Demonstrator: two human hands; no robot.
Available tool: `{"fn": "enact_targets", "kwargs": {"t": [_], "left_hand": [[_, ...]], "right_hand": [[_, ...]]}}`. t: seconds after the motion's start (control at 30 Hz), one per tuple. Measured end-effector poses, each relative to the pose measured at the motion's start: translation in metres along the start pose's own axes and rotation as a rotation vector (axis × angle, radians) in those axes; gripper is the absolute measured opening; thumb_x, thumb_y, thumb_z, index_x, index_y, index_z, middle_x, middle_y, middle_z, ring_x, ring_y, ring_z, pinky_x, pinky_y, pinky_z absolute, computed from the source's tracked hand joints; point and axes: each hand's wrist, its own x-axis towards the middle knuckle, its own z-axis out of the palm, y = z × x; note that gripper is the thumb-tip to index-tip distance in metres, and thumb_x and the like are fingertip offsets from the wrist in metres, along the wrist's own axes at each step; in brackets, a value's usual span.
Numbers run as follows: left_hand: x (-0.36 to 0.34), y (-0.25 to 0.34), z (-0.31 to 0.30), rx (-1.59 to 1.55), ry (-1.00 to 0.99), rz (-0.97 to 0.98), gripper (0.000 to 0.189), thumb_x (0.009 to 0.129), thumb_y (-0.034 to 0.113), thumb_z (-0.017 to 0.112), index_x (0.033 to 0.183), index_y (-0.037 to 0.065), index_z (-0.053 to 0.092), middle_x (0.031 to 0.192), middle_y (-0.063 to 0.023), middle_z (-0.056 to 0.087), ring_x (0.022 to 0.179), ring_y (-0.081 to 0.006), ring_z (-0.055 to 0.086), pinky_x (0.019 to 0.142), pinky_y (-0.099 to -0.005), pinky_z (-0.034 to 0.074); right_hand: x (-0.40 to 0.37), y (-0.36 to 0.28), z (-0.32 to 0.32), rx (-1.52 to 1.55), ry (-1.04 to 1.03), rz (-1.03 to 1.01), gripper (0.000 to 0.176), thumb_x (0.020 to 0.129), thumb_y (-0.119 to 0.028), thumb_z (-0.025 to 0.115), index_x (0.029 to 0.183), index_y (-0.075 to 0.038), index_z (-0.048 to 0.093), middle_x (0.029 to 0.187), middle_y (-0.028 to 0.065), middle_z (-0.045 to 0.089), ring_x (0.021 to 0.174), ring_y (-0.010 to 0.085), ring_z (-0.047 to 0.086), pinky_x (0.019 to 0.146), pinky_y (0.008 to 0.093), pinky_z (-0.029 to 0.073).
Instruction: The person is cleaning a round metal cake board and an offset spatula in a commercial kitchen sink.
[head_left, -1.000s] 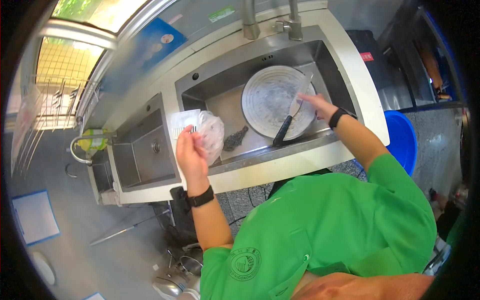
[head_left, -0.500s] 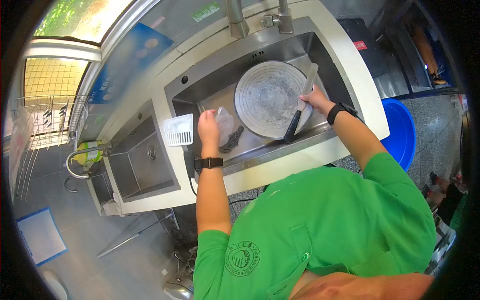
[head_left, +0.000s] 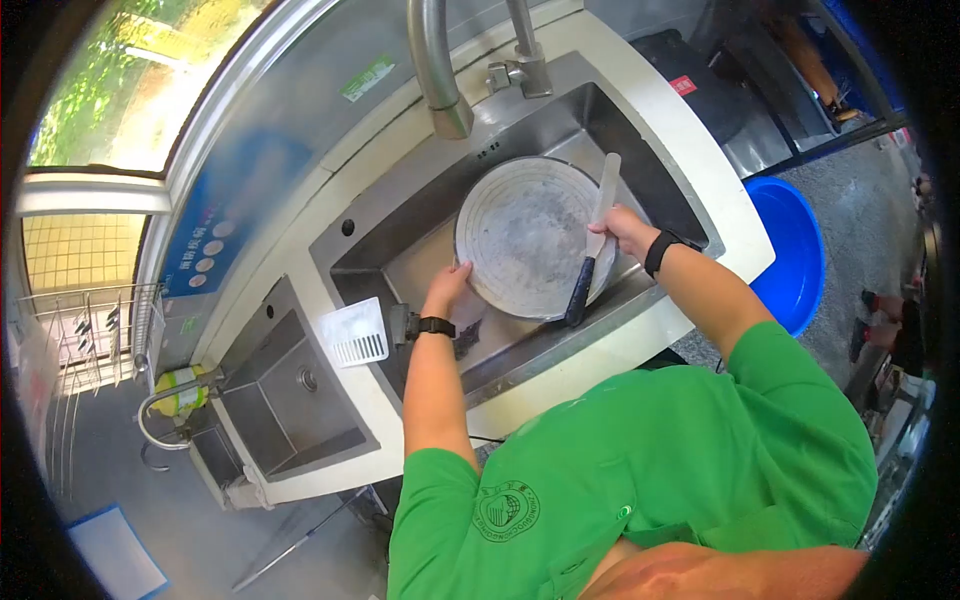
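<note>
A round grey disc [head_left: 530,235], ringed near its rim like a cake turntable, is in the steel sink [head_left: 420,235]. My left hand [head_left: 446,288] grips its left edge, thumb on the rim and the other fingers mostly hidden. At the disc's right side, my right hand [head_left: 624,232] is closed on a palette knife [head_left: 580,290] around its blade. The knife's dark handle points toward me across the disc. Near my left wrist, a slotted white turner head [head_left: 355,332] lies on the counter. A dark scrubber-like clump [head_left: 466,340] shows partly behind my left forearm.
A tall faucet [head_left: 436,80] and a tap [head_left: 520,75] stand behind the sink. A smaller sink [head_left: 300,385] is to the left. On the floor at right is a blue tub [head_left: 790,255]. A wire rack [head_left: 95,330] hangs by the window.
My left hand has moved right and taken hold of the disc's left edge. My right hand still holds the palette knife. The view has shifted, showing more of the faucet.
</note>
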Motion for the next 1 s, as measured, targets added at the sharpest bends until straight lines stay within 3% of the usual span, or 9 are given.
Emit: {"fn": "enact_targets", "kwargs": {"t": [0.03, 0.17, 0.23, 0.27, 0.33, 0.5, 0.67, 0.83, 1.0], "left_hand": [[0.001, -0.002, 0.001, -0.109, -0.046, -0.046, 0.038, 0.081, 0.035, 0.054, 0.088, -0.002, 0.061, 0.081, -0.0062, 0.061, 0.07, -0.0144, 0.054, 0.063, -0.0287, 0.041], [-0.012, -0.001, 0.001, -0.223, -0.01, 0.03, 0.032, 0.082, 0.031, 0.055, 0.084, -0.001, 0.061, 0.076, -0.0032, 0.06, 0.066, -0.0127, 0.053, 0.06, -0.0269, 0.041], [-0.026, 0.005, -0.004, -0.533, -0.08, 0.129, 0.026, 0.082, 0.027, 0.057, 0.078, 0.001, 0.059, 0.072, -0.0014, 0.058, 0.063, -0.0105, 0.051, 0.057, -0.0252, 0.04], [-0.039, 0.01, -0.004, -0.532, -0.084, 0.117, 0.026, 0.082, 0.027, 0.057, 0.078, 0.001, 0.059, 0.072, -0.0014, 0.058, 0.063, -0.0105, 0.051, 0.057, -0.0252, 0.04], [-0.075, 0.044, -0.011, -0.63, 0.056, 0.167, 0.024, 0.082, 0.025, 0.057, 0.075, 0.002, 0.057, 0.07, -0.002, 0.058, 0.062, -0.0083, 0.05, 0.055, -0.0232, 0.039], [-0.119, 0.063, -0.027, -0.433, 0.209, 0.262, 0.022, 0.082, 0.023, 0.058, 0.075, 0.002, 0.054, 0.068, 0.0004, 0.054, 0.059, -0.0056, 0.044, 0.054, -0.0204, 0.036], [-0.185, 0.105, -0.03, -0.629, 0.242, 0.43, 0.02, 0.08, 0.02, 0.061, 0.075, 0.002, 0.052, 0.065, 0.0023, 0.051, 0.058, -0.0042, 0.041, 0.053, -0.0189, 0.034], [-0.232, 0.13, -0.026, -0.545, 0.347, 0.517, 0.019, 0.08, 0.018, 0.061, 0.076, 0.002, 0.052, 0.062, 0.0036, 0.048, 0.055, -0.004, 0.04, 0.051, -0.0194, 0.033], [-0.25, 0.134, -0.025, -0.522, 0.394, 0.568, 0.017, 0.08, 0.016, 0.061, 0.073, 0.005, 0.05, 0.058, 0.0083, 0.038, 0.051, -0.0004, 0.03, 0.046, -0.0165, 0.024]], "right_hand": [[0.001, 0.001, 0.0, 0.057, 0.002, 0.013, 0.026, 0.072, 0.004, 0.056, 0.096, 0.004, 0.05, 0.082, 0.0125, 0.057, 0.075, 0.0264, 0.057, 0.069, 0.0384, 0.047], [0.001, -0.005, 0.003, 0.092, 0.069, 0.013, 0.022, 0.07, 0.004, 0.056, 0.091, 0.004, 0.052, 0.076, 0.0114, 0.056, 0.071, 0.0249, 0.055, 0.068, 0.0371, 0.045], [-0.013, -0.017, 0.001, 0.2, 0.034, 0.085, 0.016, 0.069, 0.003, 0.057, 0.085, 0.003, 0.053, 0.073, 0.0106, 0.055, 0.071, 0.0234, 0.054, 0.068, 0.0365, 0.044], [-0.011, -0.022, -0.001, 0.199, 0.034, 0.152, 0.013, 0.069, 0.002, 0.057, 0.082, 0.001, 0.054, 0.072, 0.0095, 0.055, 0.068, 0.0224, 0.053, 0.068, 0.0349, 0.043], [-0.019, -0.033, 0.001, 0.209, 0.008, 0.166, 0.013, 0.069, 0.001, 0.057, 0.081, 0.001, 0.055, 0.076, 0.0093, 0.055, 0.072, 0.0237, 0.053, 0.068, 0.0357, 0.043], [-0.023, -0.033, 0.005, 0.313, -0.053, 0.164, 0.004, 0.069, -0.002, 0.057, 0.072, -0.002, 0.055, 0.074, 0.0086, 0.055, 0.069, 0.0213, 0.051, 0.068, 0.0346, 0.042], [-0.045, -0.043, 0.024, 0.423, -0.111, 0.151, 0.004, 0.068, -0.006, 0.056, 0.067, -0.004, 0.053, 0.068, 0.0084, 0.053, 0.064, 0.0208, 0.049, 0.068, 0.0336, 0.04], [-0.057, -0.054, 0.036, 0.467, -0.237, 0.146, 0.007, 0.066, -0.012, 0.051, 0.063, -0.007, 0.047, 0.061, 0.0069, 0.05, 0.057, 0.0224, 0.049, 0.061, 0.0364, 0.043], [-0.067, -0.065, 0.045, 0.491, -0.264, 0.15, 0.008, 0.065, -0.014, 0.049, 0.061, -0.007, 0.045, 0.057, 0.0055, 0.048, 0.053, 0.0224, 0.049, 0.057, 0.0368, 0.044]]}}
